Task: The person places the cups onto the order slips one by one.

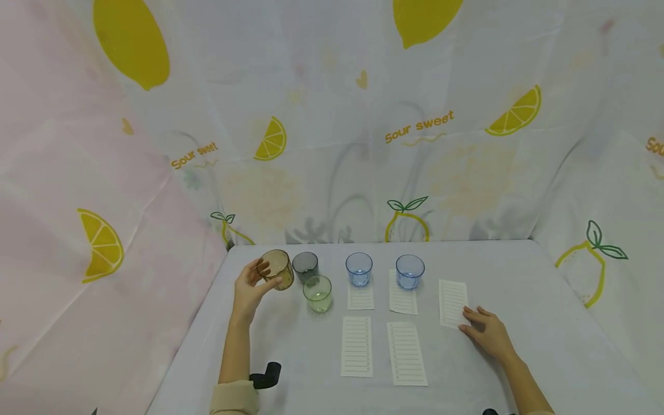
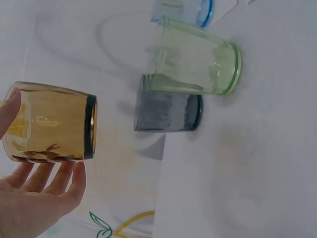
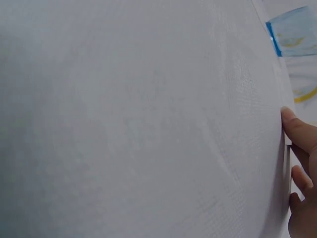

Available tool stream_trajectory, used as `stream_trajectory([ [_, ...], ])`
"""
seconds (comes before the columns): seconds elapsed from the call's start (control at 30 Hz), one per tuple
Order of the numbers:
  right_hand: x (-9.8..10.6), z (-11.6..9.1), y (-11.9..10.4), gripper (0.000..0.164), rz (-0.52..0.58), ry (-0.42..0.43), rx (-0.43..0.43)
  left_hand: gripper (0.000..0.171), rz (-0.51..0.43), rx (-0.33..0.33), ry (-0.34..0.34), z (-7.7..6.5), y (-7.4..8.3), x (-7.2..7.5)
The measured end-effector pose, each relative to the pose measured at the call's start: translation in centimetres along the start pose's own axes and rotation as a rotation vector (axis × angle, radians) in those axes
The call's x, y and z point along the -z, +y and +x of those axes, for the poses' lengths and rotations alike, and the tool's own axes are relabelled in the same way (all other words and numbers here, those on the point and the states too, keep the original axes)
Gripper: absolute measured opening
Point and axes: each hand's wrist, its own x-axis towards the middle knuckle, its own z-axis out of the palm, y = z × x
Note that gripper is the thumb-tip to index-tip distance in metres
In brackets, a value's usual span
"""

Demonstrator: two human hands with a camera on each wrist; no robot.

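Observation:
My left hand [image 1: 249,293] holds an amber glass [image 1: 276,270] off the table at the left, thumb on one side and fingers on the other. In the left wrist view the amber glass [image 2: 54,124] hangs apart from a grey glass [image 2: 168,109] and a green glass [image 2: 203,59]. The grey glass [image 1: 305,267] and green glass [image 1: 317,294] stand upright just right of that hand. Over at the right, my right hand [image 1: 490,334] rests with loosely bent fingers at the lower right corner of a lined paper slip [image 1: 453,302]. The right wrist view shows its thumb [image 3: 299,131] on the surface.
Two blue glasses, one [image 1: 359,271] left and one [image 1: 410,273] right, stand at the upper ends of two lined slips. Two more slips, one [image 1: 357,347] and another [image 1: 407,353], lie nearer. A lemon-print cloth [image 1: 332,144] hangs behind the white table [image 1: 301,351].

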Motion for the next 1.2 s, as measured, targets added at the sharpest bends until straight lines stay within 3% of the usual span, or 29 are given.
stream_trajectory([
  [1.2,-0.2,-0.2,0.2,0.044,0.004,-0.009,-0.025,0.071,-0.070,-0.047,-0.133,0.6,0.5,-4.4],
])
